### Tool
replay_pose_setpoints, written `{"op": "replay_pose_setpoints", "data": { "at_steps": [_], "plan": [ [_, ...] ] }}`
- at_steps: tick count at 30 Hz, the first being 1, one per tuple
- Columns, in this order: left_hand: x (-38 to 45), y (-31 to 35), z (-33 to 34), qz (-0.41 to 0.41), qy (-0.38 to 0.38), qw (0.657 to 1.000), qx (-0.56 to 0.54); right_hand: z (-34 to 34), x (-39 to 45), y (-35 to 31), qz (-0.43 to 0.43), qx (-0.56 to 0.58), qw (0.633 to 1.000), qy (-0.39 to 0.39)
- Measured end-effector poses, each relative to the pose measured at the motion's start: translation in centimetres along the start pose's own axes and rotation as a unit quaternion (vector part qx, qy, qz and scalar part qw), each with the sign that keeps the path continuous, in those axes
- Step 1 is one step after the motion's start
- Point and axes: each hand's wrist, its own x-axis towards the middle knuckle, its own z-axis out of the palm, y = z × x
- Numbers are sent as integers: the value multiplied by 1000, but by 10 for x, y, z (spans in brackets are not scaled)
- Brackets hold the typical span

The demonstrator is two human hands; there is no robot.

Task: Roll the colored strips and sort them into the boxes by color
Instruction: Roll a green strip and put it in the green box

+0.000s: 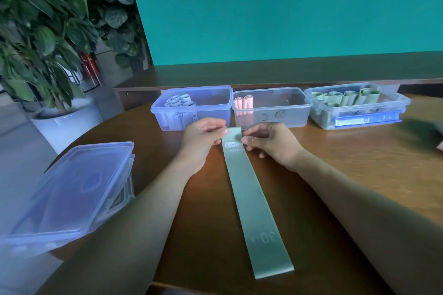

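Note:
A long grey-green strip (251, 201) lies flat on the wooden table (359, 158), running from the near edge toward the boxes. My left hand (203, 136) pinches the strip's far left corner, and my right hand (268, 139) pinches its far right corner. Three clear boxes stand in a row behind my hands. The left box (215, 96) holds pale blue rolls, the middle box (287, 112) holds two pink rolls (244, 104), and the right box (323, 112) holds several green rolls.
A closed clear box with a bluish lid (72, 189) sits at the table's left edge. A potted plant in a white pot (67, 122) stands on the floor to the left. A teal wall and dark ledge run behind the boxes.

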Motion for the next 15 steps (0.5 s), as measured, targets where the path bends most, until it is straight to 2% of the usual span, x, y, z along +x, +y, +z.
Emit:
{"op": "replay_pose_setpoints", "data": {
  "at_steps": [3, 8, 15],
  "plan": [
    [9, 0, -4, 22, 27, 999, 13, 4, 3, 0, -8, -75, 997, -14],
    [17, -5, -5, 47, 70, 996, 32, 4, -1, -1, -18, -98, 995, -23],
    [8, -9, -6, 56, 90, 980, 168, 1, -30, -8, -26, -117, 993, -21]
  ]
}}
